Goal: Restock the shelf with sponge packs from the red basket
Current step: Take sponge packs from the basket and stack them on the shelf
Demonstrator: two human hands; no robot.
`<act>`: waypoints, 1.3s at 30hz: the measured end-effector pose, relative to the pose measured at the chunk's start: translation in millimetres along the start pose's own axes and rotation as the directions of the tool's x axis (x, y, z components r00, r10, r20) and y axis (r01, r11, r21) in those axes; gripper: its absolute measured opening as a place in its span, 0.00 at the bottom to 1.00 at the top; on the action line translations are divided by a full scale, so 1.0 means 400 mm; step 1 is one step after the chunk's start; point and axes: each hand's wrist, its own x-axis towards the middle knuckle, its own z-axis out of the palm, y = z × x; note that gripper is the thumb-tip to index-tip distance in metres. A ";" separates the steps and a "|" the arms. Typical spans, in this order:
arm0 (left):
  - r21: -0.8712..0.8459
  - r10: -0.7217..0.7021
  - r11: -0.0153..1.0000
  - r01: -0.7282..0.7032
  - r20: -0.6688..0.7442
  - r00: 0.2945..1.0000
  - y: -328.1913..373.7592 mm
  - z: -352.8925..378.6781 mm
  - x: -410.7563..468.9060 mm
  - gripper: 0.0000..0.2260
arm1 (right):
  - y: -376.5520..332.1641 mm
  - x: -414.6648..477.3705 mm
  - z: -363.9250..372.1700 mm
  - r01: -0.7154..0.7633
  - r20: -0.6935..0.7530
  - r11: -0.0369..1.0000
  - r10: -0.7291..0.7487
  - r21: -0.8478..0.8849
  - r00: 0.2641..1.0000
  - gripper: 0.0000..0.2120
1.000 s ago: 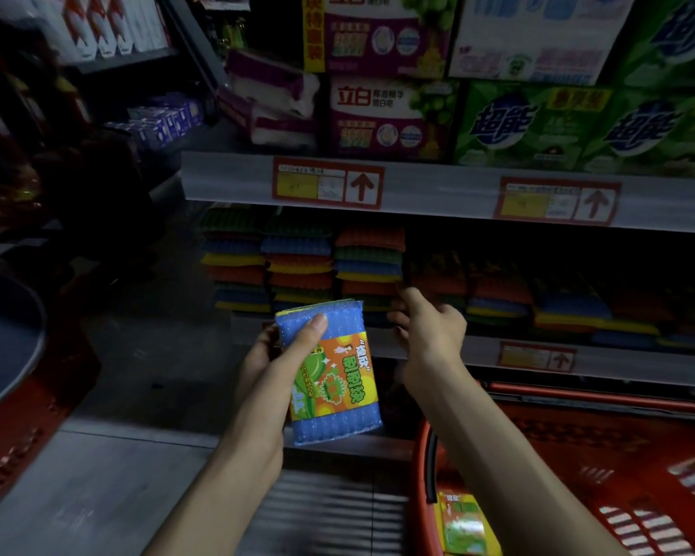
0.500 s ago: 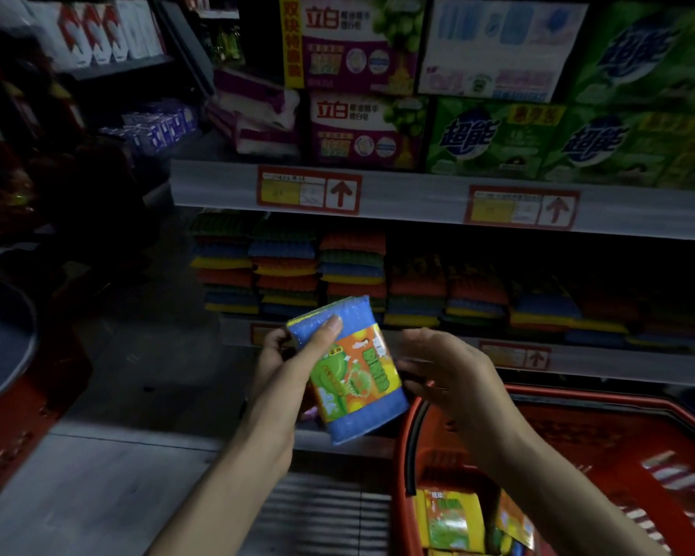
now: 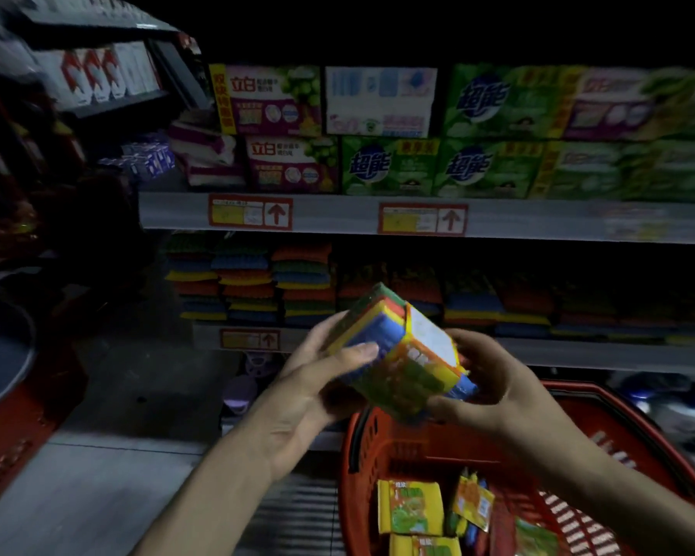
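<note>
A: Where is the film-wrapped pack of blue, yellow, red and green sponges (image 3: 406, 355) right now?

B: In the air, tilted on one corner, above the near rim of the red plastic basket (image 3: 356, 495) and in front of the lower grey metal shelf (image 3: 598, 357). It touches neither.

A: Who has hold of it?

B: Both hands. The left hand (image 3: 309, 399) grips it with the thumb laid across the blue side and the fingers behind. The right hand (image 3: 494, 391) cups the end with the orange-and-green label, thumb under the lower edge and fingers curled round the far side.

A: What could go wrong from here?

B: I judge the change of grip to be the weak spot. The film looks slick and the pack is held near its corners. If one hand lets go before the other has a flat face, the pack may twist out. It would drop among the yellow-labelled packs lying in the basket (image 3: 410, 511), or onto the floor.

A: And at the shelf?

B: The colourful stacks of sponges (image 3: 249, 286) stand tall, close under the upper shelf board (image 3: 338, 212). A tilted pack pushed in may catch that edge or nudge a soft stack over. The dim light makes the gap hard to judge, and I cannot tell which column has room.
</note>
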 end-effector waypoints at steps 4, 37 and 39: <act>-0.096 -0.113 0.989 0.114 0.019 0.993 -0.009 0.072 -0.024 0.36 | 0.041 -0.018 -0.086 0.332 0.075 0.833 -0.335 -0.442 0.939 0.40; 0.430 0.388 0.858 -0.280 -0.187 0.903 -0.109 0.206 -0.038 0.21 | 0.031 -0.070 -0.057 -0.110 -0.140 0.948 0.158 0.300 0.978 0.12; 0.480 0.401 0.833 -0.275 -0.182 0.898 -0.106 0.214 -0.045 0.18 | 0.030 -0.080 -0.055 -0.067 -0.183 0.952 0.126 0.298 0.975 0.10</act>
